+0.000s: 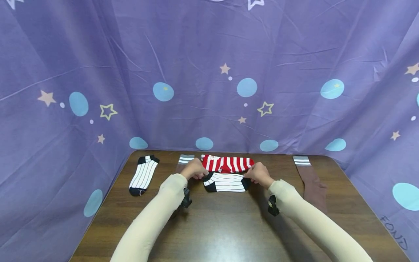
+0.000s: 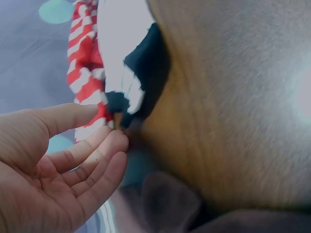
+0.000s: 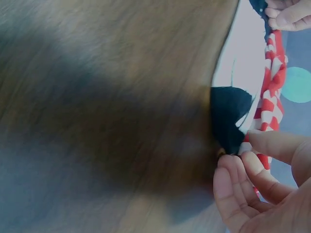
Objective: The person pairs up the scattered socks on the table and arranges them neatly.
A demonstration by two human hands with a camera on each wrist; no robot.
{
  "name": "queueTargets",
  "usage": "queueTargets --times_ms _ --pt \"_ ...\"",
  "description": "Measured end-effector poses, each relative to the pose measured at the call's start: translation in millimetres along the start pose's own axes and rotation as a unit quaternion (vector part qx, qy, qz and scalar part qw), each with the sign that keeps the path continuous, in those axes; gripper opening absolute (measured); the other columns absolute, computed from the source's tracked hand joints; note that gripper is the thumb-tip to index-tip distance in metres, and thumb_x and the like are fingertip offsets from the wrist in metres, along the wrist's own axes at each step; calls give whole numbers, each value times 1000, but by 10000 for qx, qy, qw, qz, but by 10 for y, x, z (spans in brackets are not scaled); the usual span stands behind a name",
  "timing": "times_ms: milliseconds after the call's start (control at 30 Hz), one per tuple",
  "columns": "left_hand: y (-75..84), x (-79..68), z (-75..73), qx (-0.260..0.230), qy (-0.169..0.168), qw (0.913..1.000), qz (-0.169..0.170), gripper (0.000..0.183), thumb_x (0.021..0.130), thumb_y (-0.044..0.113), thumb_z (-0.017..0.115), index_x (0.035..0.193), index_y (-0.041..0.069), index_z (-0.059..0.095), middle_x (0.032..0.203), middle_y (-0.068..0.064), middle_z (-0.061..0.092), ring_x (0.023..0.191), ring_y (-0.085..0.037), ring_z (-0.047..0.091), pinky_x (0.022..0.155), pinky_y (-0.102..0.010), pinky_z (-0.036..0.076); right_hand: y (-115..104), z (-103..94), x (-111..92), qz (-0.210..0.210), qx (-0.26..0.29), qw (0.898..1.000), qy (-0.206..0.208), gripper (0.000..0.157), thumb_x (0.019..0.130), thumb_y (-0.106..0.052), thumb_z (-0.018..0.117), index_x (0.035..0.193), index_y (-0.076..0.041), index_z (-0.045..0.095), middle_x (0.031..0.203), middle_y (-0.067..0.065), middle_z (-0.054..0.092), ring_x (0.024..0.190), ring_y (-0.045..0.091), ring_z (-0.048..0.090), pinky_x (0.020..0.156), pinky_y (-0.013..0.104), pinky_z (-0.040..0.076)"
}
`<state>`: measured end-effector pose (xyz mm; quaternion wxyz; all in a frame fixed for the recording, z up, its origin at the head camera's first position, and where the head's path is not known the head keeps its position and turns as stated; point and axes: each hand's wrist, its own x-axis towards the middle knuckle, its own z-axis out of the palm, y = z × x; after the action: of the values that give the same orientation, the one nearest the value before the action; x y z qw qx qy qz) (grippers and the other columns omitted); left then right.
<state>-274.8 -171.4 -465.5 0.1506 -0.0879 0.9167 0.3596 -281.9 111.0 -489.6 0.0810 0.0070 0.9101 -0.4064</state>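
Observation:
A white ankle sock [image 1: 226, 182] with thin dark stripes and black toe, heel and cuff lies crosswise in the middle. Just behind it, overlapped by its edge in the wrist views, is a red-and-white striped sock [image 1: 235, 163]. At the cuff end, my left hand [image 2: 73, 160] has its fingertips right by the black fabric, with a gap showing between thumb and index finger. My right hand [image 3: 267, 179] is at the black toe end; its fingers bend softly, fingertips touching the toe, and a gap shows between thumb and index finger.
A matching white striped sock [image 1: 144, 176] lies at the left of the wooden table [image 1: 216, 225]. One brown sock with a grey banded cuff [image 1: 186, 158] is partly hidden behind my left hand; another brown sock [image 1: 311, 178] lies at the right. A purple curtain [image 1: 203, 54] borders the table.

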Motion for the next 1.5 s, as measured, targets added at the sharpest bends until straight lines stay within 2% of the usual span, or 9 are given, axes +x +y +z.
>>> queueTargets --times_ms 233,467,733,867,1033,1133,1233,1367,1500 --pt "-91 -24 -380 -755 -83 9971 47 23 88 10 68 102 -8 69 65 -4 68 57 -10 63 73 -35 65 -272 65 49 14 980 9951 -101 19 91 -14 73 83 2 66 61 4 66 53 9 62 54 29 60" --pt "-278 -29 -810 -1450 -160 9893 32 20 96 15 63 102 -3 68 69 -1 68 59 -6 64 76 -32 63 -688 196 44 -26 2174 9735 -717 32 99 -17 63 108 13 65 69 8 70 55 10 64 61 32 63" --pt "-735 -54 -1287 -2019 -4 9793 -131 17 98 12 58 104 -1 67 70 5 69 63 -3 66 62 -19 58 -1084 457 19 295 2925 9446 -1461 36 101 -17 59 121 13 62 70 4 67 58 9 64 66 28 62" --pt "-993 -89 -1475 -2165 245 9757 -229 25 99 13 56 116 -4 62 70 10 67 63 -1 65 68 -21 58 -1226 640 4 391 3174 9298 -1822 36 101 -15 57 124 13 60 71 3 68 60 9 65 62 24 60" --pt "-1251 -134 -1606 -2189 853 9714 -347 38 97 13 52 127 -10 56 79 6 66 75 -7 65 93 -39 58 -1386 899 -42 429 3287 9170 -2218 34 102 -15 57 122 11 63 72 1 70 63 9 68 61 22 58" --pt "-1376 -151 -1638 -2130 1306 9669 -512 43 94 13 51 129 -12 54 100 -13 70 99 -25 69 105 -47 54 -1467 1052 -91 406 3317 9102 -2448 35 103 -15 55 124 12 61 76 2 71 67 10 69 66 23 59" --pt "-1494 -154 -1664 -2013 1681 9616 -807 49 93 15 51 132 -13 53 130 -31 61 123 -41 61 108 -50 52 -1542 1206 -142 402 3371 9004 -2722 39 105 -16 51 129 13 57 83 4 72 73 11 69 73 24 60" --pt "-1628 -166 -1699 -1941 1790 9592 -1012 54 92 16 51 137 -15 49 142 -33 52 131 -45 53 109 -51 51 -1634 1412 -184 537 3546 8803 -3107 43 107 -18 47 136 12 54 95 8 74 82 14 70 83 27 60" --pt "-1738 -171 -1748 -2108 1551 9607 -930 57 93 15 49 139 -18 43 145 -36 48 133 -46 51 110 -51 50 -1705 1602 -203 670 3758 8595 -3398 46 107 -22 45 140 10 52 123 22 71 94 18 71 102 36 56"
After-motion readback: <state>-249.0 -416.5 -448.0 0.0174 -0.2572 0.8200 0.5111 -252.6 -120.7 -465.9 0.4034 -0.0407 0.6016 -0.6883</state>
